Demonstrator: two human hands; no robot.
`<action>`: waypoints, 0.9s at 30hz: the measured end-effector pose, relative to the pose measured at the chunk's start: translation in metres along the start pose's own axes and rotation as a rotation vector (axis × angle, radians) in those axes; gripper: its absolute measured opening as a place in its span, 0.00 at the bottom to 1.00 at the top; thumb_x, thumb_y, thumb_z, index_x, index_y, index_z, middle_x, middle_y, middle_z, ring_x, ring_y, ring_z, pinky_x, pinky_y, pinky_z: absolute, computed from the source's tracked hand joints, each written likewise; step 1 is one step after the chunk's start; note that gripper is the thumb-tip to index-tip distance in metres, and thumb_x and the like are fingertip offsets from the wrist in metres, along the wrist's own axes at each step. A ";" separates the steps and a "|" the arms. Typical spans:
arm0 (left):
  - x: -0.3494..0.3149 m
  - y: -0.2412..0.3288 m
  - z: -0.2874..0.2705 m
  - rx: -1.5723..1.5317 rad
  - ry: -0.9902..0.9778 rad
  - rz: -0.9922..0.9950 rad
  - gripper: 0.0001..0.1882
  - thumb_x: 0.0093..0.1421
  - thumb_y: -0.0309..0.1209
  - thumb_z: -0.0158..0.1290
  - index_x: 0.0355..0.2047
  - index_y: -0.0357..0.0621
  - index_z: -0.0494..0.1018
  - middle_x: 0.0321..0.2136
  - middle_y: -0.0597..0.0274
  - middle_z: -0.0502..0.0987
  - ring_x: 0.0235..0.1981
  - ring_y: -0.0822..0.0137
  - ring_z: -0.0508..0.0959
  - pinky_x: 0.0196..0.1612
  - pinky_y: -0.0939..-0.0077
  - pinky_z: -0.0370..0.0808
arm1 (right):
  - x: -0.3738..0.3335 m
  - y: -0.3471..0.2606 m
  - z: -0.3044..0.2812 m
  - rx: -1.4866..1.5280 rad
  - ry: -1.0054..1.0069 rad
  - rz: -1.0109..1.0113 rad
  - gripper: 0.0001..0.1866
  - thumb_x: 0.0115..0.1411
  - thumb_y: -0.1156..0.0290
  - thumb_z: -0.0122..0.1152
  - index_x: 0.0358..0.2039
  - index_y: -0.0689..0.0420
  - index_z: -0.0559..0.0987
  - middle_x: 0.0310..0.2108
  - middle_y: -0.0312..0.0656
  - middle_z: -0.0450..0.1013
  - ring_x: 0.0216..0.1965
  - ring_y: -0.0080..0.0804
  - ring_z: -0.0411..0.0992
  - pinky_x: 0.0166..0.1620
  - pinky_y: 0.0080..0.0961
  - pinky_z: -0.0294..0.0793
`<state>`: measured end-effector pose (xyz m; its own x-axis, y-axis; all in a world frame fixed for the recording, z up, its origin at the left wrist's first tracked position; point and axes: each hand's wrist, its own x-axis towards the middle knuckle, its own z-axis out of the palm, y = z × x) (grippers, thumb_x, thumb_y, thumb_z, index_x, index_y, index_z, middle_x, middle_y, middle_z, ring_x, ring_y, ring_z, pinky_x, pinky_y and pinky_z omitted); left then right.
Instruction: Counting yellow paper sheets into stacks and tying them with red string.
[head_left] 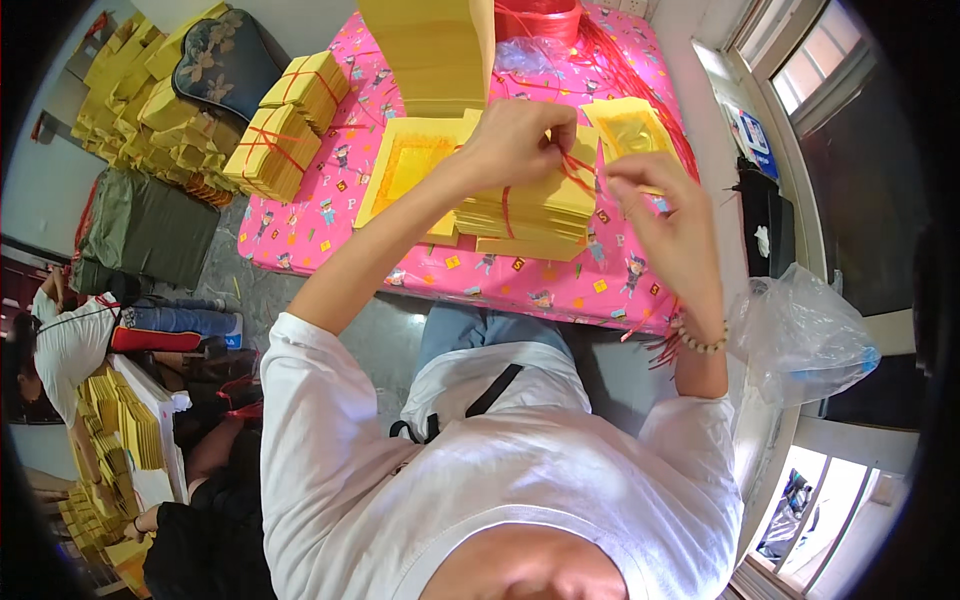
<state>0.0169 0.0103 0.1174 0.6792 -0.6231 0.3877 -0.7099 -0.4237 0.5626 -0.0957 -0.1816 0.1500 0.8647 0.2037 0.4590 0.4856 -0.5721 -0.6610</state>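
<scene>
In front of me a thick stack of yellow paper sheets (530, 218) lies on the table, with red string (506, 212) wound around it. Over the stack's top, my left hand (522, 145) is closed, pinching the string. My right hand (660, 205), a beaded bracelet on its wrist, is at the stack's right corner. Its thumb and fingertips are bent together on a strand of the string; the strand's tip is hard to see. To the left of the stack lies a yellow sheet pile with an orange-framed panel (400, 175). Another gold-centred pile (630, 130) lies behind my right hand.
The table has a pink patterned cover (440, 275). Tied yellow bundles (270, 155) stand at its left, a tall yellow stack (430, 60) and red basin (540, 20) at the back. Loose red strings (640, 75) trail along the right. A clear plastic bag (805, 335) hangs at right; other people work at lower left.
</scene>
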 end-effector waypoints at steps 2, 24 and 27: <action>-0.001 0.005 0.005 0.198 0.058 0.084 0.05 0.49 0.27 0.54 0.29 0.45 0.72 0.24 0.62 0.77 0.26 0.64 0.79 0.28 0.72 0.74 | 0.010 0.006 -0.011 0.143 0.070 0.083 0.07 0.57 0.73 0.57 0.35 0.61 0.79 0.34 0.39 0.75 0.35 0.27 0.74 0.41 0.21 0.72; -0.016 -0.008 0.032 0.177 0.435 0.236 0.05 0.50 0.25 0.58 0.28 0.46 0.75 0.28 0.63 0.74 0.25 0.62 0.77 0.27 0.73 0.75 | 0.052 0.099 0.041 0.082 -0.141 -0.229 0.07 0.56 0.71 0.58 0.35 0.59 0.76 0.41 0.41 0.68 0.43 0.33 0.67 0.46 0.28 0.67; -0.018 -0.011 0.029 0.161 0.408 0.200 0.05 0.49 0.24 0.58 0.28 0.45 0.76 0.29 0.63 0.75 0.24 0.63 0.78 0.26 0.74 0.75 | 0.055 0.091 0.041 -0.037 -0.092 -0.321 0.06 0.55 0.72 0.58 0.34 0.59 0.75 0.39 0.41 0.68 0.39 0.35 0.69 0.42 0.28 0.69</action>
<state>0.0069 0.0073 0.0835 0.5210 -0.4076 0.7499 -0.8321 -0.4381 0.3399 0.0014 -0.1898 0.0913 0.6775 0.4479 0.5834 0.7313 -0.4953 -0.4689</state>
